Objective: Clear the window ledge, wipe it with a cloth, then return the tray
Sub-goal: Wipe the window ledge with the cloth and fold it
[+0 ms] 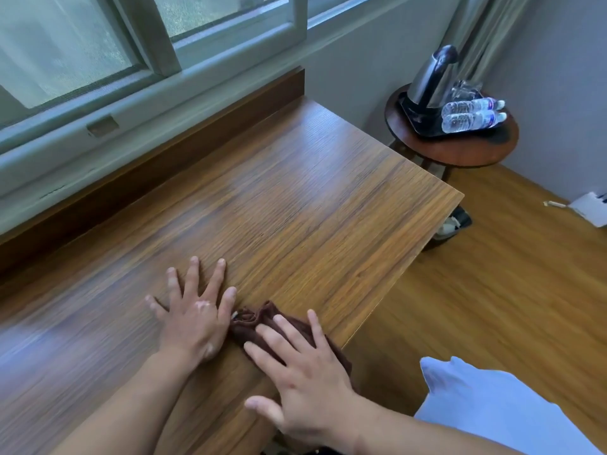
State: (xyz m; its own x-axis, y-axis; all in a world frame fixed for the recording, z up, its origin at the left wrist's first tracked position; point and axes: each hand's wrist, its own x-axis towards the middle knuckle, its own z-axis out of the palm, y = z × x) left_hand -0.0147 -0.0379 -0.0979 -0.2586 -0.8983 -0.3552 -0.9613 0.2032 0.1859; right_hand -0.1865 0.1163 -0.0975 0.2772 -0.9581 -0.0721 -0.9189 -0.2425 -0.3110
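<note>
A wide wooden ledge (295,198) runs under the window. A crumpled dark brown cloth (253,321) lies on it near the front edge. My right hand (305,379) presses flat on the cloth with straight, spread fingers. My left hand (193,310) rests flat on the bare wood just left of the cloth, fingers spread, its thumb touching the cloth's edge. A black tray (423,124) stands on a small round side table (460,149) at the far right, carrying a steel kettle (432,78), two lying water bottles (473,114) and glasses.
The window frame (157,90) and a dark wooden strip border the ledge at the back. A curtain (483,31) hangs in the corner. A white pillow (492,405) sits at the lower right. Wooden floor lies right of the ledge, with a white object (589,208) by the wall.
</note>
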